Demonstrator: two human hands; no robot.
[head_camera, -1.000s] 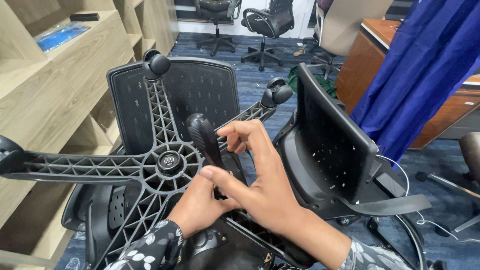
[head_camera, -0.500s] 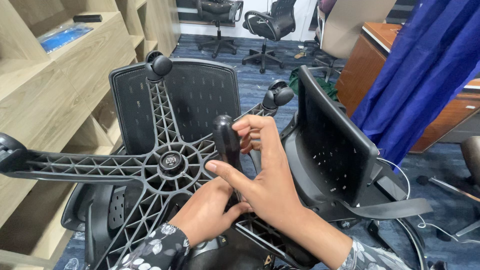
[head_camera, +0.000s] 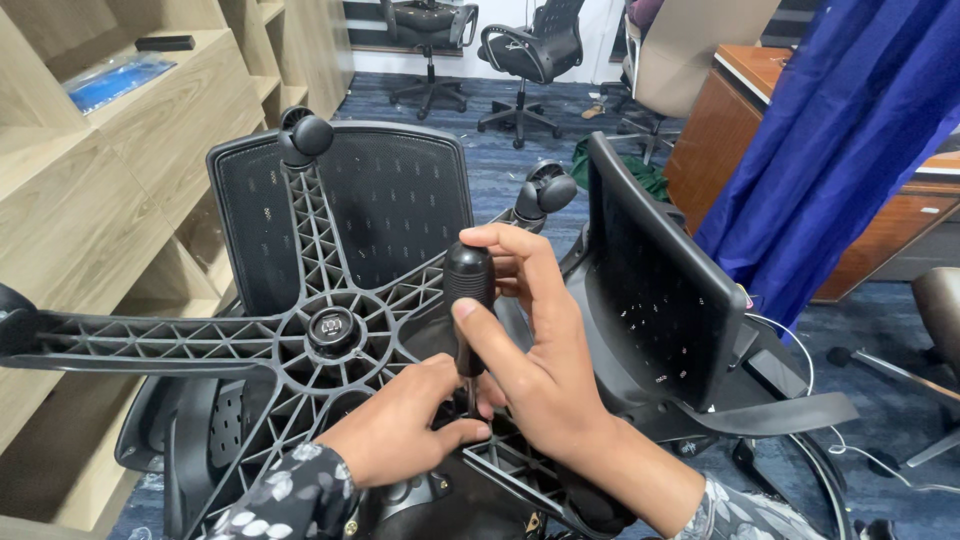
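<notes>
Upturned black plastic five-star chair base (head_camera: 300, 335) filling the centre, ribbed spokes radiating from a round hub (head_camera: 333, 328), black caster wheels (head_camera: 306, 135) capping the spokes at 11 and 1 o'clock. Behind it, at 12 o'clock, black mesh chair backrest (head_camera: 400, 210); at 3 o'clock, a second black perforated plastic chair panel (head_camera: 665, 290), standing tilted. Pale wooden shelving (head_camera: 110, 190) along the 9 o'clock side, blue cloth (head_camera: 850, 130) hanging at 2 o'clock over a brown wooden tabletop (head_camera: 760, 75), black office chairs (head_camera: 525, 50) on blue carpet at 12 o'clock. Right hand (head_camera: 540, 370) closed around the black rounded handle of a screwdriver (head_camera: 468, 285), held upright just right of the hub, thumb pressed along the grip. Left hand (head_camera: 410, 425), at 6 o'clock, fingers pinched shut around the lower shaft where it meets the chair's underside; tip hidden. Floral-print sleeves (head_camera: 275, 495) on both wrists.
</notes>
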